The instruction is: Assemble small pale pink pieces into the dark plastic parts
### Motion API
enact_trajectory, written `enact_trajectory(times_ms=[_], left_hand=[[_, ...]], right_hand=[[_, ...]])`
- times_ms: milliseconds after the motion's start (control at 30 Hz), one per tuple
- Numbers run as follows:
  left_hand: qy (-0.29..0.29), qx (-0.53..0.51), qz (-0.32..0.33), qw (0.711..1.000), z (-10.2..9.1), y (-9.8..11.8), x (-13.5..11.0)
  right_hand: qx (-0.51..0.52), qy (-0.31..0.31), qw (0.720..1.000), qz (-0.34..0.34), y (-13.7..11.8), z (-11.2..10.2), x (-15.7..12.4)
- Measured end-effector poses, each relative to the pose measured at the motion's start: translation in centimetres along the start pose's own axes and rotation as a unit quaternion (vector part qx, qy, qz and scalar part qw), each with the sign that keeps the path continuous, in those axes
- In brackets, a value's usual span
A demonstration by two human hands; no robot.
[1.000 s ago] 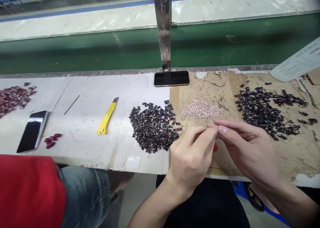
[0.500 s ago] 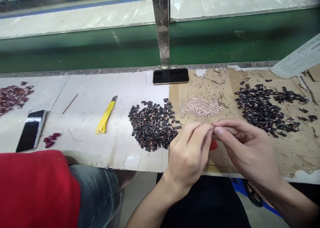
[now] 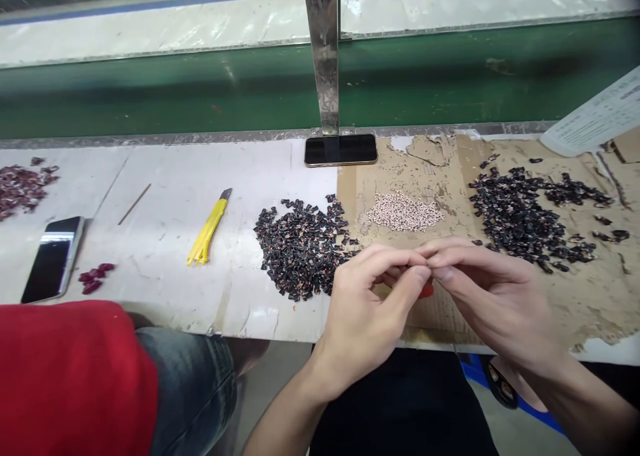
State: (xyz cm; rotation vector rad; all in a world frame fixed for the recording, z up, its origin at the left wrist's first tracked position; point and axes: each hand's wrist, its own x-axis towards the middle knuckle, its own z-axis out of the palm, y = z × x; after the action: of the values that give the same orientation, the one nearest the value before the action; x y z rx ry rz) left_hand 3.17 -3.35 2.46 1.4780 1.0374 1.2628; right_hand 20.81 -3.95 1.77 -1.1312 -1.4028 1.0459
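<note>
My left hand (image 3: pixel 373 303) and my right hand (image 3: pixel 493 296) meet fingertip to fingertip over the cardboard. Thumb and forefinger are pinched on each hand, and whatever lies between them is hidden or too small to name. Just beneath the fingertips a bit of a red-orange object (image 3: pixel 427 291) shows. Left of my left hand spreads a pile of small black pieces (image 3: pixel 300 249). Beyond my fingers lies a heap of tiny pale pink pieces (image 3: pixel 404 213). A second pile of black pieces (image 3: pixel 520 216), more irregular, is to the right.
A phone (image 3: pixel 341 150) lies at the foot of a metal post (image 3: pixel 327 63). Leftward are a yellow utility knife (image 3: pixel 210 228), a thin brown stick (image 3: pixel 135 204), dark red pieces (image 3: pixel 95 278) and another phone (image 3: pixel 53 259). A person in a red shirt (image 3: pixel 75 376) sits at left.
My left hand has turned, so its thumb now shows pressed against the forefinger. Both hands stay together at nearly the same spot. The view has shifted slightly.
</note>
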Motion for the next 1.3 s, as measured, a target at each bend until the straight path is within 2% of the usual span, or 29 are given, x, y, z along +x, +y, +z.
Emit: enact_trajectory(times_ms=[167,300,467,600,700,800,900,967,1033,1133,1300], left_hand=[[0.021,0.024,0.023,0.999,0.6,-0.1,-0.5],[0.036,0.056,0.054,0.996,0.6,0.0,-1.0],[0.033,0.081,0.057,0.995,0.6,-0.1,-1.7],[0.014,0.07,0.045,0.996,0.6,-0.4,-2.4],[0.014,0.054,0.029,0.998,0.4,-0.8,-2.8],[0.074,0.02,-0.022,0.997,-0.5,-1.4,-3.3],[0.128,0.022,-0.046,0.99,-1.6,-2.1,-3.7],[0.138,0.039,-0.044,0.989,-2.2,-2.5,-3.9],[0.137,0.046,-0.044,0.989,-2.6,-2.7,-4.1],[0.13,0.049,-0.045,0.989,-2.7,-2.9,-4.3],[0.134,0.065,-0.034,0.988,-2.9,-3.1,-4.2]], right_hand=[[0.013,0.036,0.999,0.021,-0.9,0.6,-0.4],[-0.035,0.042,0.998,-0.017,-1.4,0.7,-0.8],[-0.1,0.009,0.994,-0.046,-1.3,0.2,-1.4],[-0.107,-0.028,0.993,-0.029,-1.4,-0.3,-1.8],[-0.14,-0.023,0.99,-0.02,-1.3,-1.2,-2.4],[-0.259,-0.031,0.964,-0.048,-0.7,-2.7,-3.0],[-0.399,-0.087,0.905,-0.117,0.1,-3.7,-3.3],[-0.451,-0.114,0.872,-0.155,0.6,-3.9,-3.2],[-0.477,-0.128,0.85,-0.181,0.8,-3.8,-3.1],[-0.496,-0.141,0.834,-0.195,1.0,-3.5,-2.9],[-0.502,-0.16,0.83,-0.183,1.1,-3.4,-2.8]])
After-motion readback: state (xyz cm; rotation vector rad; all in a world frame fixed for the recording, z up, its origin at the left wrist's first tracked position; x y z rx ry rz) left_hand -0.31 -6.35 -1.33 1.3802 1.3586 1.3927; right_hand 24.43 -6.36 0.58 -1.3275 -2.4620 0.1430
